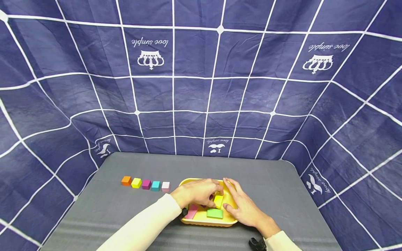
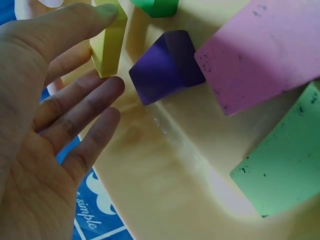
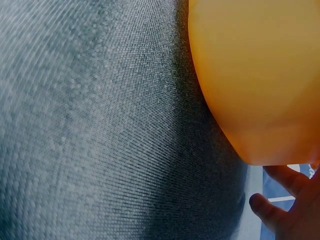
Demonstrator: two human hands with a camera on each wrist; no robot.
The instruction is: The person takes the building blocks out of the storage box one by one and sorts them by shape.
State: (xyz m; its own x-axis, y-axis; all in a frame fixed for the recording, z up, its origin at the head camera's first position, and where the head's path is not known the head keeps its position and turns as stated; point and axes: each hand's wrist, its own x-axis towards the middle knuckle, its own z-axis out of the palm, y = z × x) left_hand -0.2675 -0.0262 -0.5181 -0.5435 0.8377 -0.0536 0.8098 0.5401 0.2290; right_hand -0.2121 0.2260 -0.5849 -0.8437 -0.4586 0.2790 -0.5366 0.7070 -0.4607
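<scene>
A yellow plastic tray (image 1: 205,224) holds several coloured blocks. My left hand (image 1: 198,191) reaches into it and pinches a yellow block (image 2: 107,47) between thumb and fingers, the other fingers spread below. Close by in the left wrist view lie a purple block (image 2: 162,70), a pink block (image 2: 265,55), a light green block (image 2: 285,160) and part of a darker green block (image 2: 157,6). Over the tray's right rim rests my right hand (image 1: 246,207), fingers extended. The right wrist view has the tray's outer wall (image 3: 260,85) with a few fingertips below it.
Left of the tray, a row of small cubes stands on the grey table (image 1: 267,184): orange (image 1: 126,181), yellow (image 1: 136,183), purple (image 1: 146,184), teal (image 1: 155,186) and pale pink (image 1: 165,187). A blue cloth (image 1: 194,94) with white lines hangs behind and at the sides.
</scene>
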